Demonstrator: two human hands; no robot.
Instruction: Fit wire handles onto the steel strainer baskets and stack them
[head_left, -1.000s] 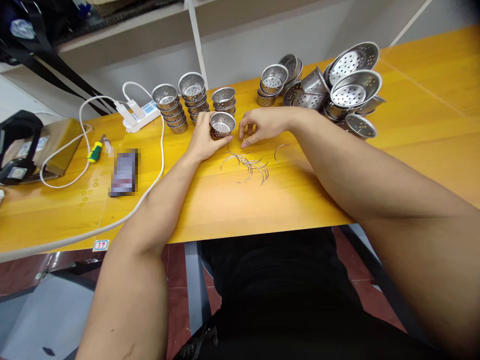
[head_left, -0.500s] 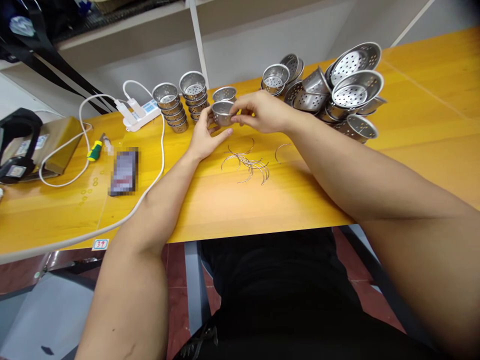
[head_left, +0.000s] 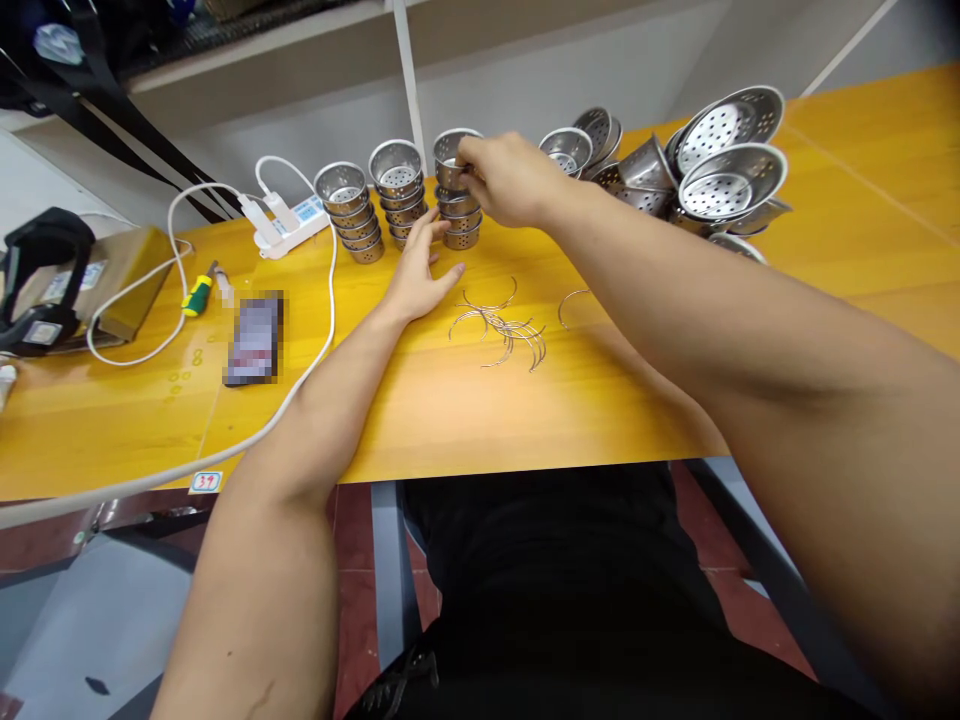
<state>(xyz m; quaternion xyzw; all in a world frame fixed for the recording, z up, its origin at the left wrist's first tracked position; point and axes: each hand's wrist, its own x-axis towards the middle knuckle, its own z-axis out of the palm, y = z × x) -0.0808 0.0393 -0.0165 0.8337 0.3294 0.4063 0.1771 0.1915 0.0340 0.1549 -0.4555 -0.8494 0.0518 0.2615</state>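
My right hand [head_left: 510, 180] pinches the rim of a perforated metal cup [head_left: 451, 160] at the top of the third stack [head_left: 460, 222]. Fingers spread, my left hand [head_left: 422, 275] rests just in front of the stacks and holds nothing. To the left stand two more stacks of such cups, the middle one [head_left: 397, 180] and the leftmost one [head_left: 352, 215]. Thin curved metal wires [head_left: 510, 330] lie in a loose pile in front of my hands, and a single wire [head_left: 570, 302] lies apart beside my right forearm.
Larger and smaller perforated metal cups [head_left: 716, 185] are heaped at the right back. On the left are a power strip [head_left: 291, 232] with a white cable, a blurred phone [head_left: 255, 338], a yellow-green screwdriver [head_left: 197, 296] and a cardboard box [head_left: 139, 290] with a black device.
My right hand has moved up and back with the cup, from beside my left hand onto the third stack. My left hand has let go of the cup. The view has shifted slightly.
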